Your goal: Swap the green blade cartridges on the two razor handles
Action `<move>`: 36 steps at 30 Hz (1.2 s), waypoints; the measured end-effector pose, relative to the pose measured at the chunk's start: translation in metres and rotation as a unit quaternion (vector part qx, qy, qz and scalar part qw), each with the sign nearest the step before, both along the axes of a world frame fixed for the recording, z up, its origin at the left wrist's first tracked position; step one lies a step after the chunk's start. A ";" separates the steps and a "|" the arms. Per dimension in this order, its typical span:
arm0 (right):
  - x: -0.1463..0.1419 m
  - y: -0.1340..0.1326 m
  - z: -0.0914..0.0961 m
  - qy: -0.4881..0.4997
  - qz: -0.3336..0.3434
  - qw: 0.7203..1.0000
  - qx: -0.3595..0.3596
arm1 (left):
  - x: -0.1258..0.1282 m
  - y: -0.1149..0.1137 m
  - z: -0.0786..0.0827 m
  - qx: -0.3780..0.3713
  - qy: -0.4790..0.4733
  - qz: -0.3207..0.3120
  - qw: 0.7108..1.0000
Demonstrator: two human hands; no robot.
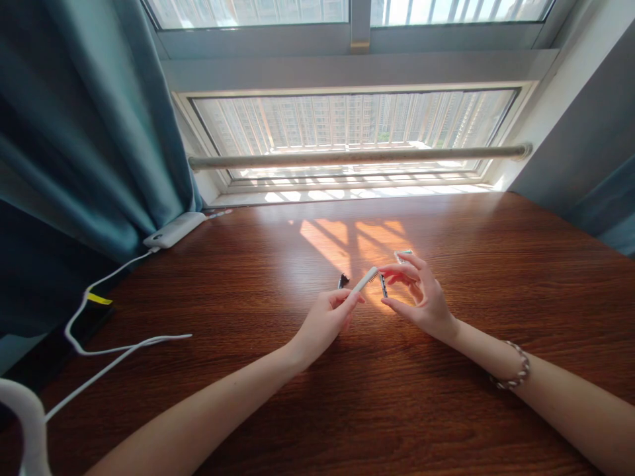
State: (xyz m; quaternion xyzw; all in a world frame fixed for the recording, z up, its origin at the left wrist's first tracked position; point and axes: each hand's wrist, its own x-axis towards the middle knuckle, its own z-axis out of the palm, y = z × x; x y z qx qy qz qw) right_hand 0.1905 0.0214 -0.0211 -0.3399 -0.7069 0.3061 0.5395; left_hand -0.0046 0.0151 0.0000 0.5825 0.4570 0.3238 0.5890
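My left hand (328, 320) pinches a small white brush (366, 279), its bristled tip pointing up and to the right. My right hand (421, 294) is closed on a small dark part (383, 285), held upright between thumb and fingers, with the brush tip right against it. A pale, partly hidden piece (404, 253) shows just above the right fingers. A small black part (342, 281) lies on the wooden table (278, 277) just left of the brush. A beaded bracelet (516, 374) circles my right wrist.
A white power bank (174, 230) lies at the table's back left, its white cable (106, 330) trailing toward the near left edge. A teal curtain (84, 125) hangs at left. A window and rail (357, 157) run behind the table.
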 end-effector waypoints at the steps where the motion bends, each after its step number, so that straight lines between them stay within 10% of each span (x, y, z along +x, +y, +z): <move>1: 0.000 0.000 0.000 0.002 -0.001 1.000 0.002 | 0.000 0.000 0.000 -0.001 0.001 -0.003 1.000; 36: 0.001 -0.002 -0.005 0.021 -0.020 0.999 -0.027 | 0.000 0.000 0.000 0.014 0.031 -0.015 0.999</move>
